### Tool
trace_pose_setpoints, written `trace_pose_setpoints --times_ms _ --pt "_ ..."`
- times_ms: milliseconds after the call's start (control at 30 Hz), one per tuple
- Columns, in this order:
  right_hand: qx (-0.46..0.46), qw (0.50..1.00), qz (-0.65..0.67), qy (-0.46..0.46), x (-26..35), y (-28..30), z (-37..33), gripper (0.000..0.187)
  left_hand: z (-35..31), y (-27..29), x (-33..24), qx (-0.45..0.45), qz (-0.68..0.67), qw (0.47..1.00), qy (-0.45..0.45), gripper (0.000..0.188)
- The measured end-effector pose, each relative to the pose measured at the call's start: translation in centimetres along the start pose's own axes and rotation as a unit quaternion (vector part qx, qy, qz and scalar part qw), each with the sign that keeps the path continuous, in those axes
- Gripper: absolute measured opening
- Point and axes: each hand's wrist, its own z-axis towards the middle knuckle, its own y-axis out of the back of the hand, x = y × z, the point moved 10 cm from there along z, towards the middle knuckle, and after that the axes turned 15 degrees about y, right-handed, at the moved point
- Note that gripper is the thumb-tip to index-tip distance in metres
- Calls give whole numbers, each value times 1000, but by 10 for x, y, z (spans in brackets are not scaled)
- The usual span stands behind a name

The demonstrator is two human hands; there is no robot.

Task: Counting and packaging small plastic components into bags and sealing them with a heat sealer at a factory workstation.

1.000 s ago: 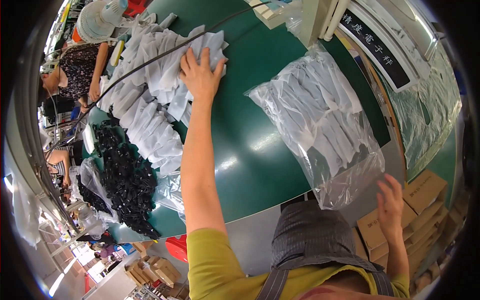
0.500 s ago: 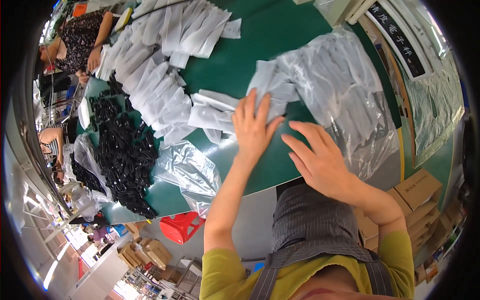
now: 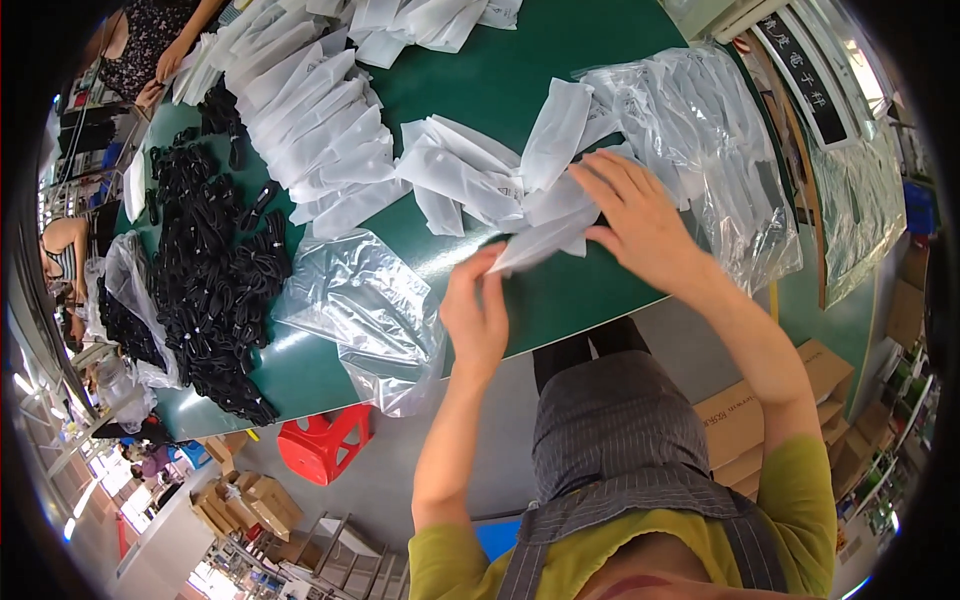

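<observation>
My left hand (image 3: 478, 318) pinches the near end of a small white plastic bag (image 3: 545, 240) at the front edge of the green table (image 3: 480, 90). My right hand (image 3: 640, 215) rests with spread fingers on the same bag and on a loose heap of similar white bags (image 3: 470, 175) beside it. Just right of that hand lies a large clear plastic sack (image 3: 700, 130) filled with more white bags.
Rows of white bags (image 3: 300, 110) cover the table's left side, next to a pile of black cable bundles (image 3: 215, 270). A crumpled clear bag (image 3: 365, 310) hangs over the front edge. A red stool (image 3: 325, 445) and cardboard boxes (image 3: 740, 420) stand below. Another person (image 3: 150, 50) works at the far left.
Both hands have drawn a heap of white bags toward the near edge. My left hand has gone from flat on the bags to pinching one; my right hand now presses on it.
</observation>
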Motion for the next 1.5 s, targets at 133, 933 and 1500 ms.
trace_pose_setpoints --times_ms 133,933,1500 --pt "47 993 -94 51 -16 -12 0 47 -20 31 20 -18 -118 987 111 8" --pt "114 970 211 -39 52 -98 1 22 -76 -27 2 79 298 888 -342 24" --pt "31 997 71 -3 6 -57 -2 37 -32 -58 -8 152 317 882 -315 64"
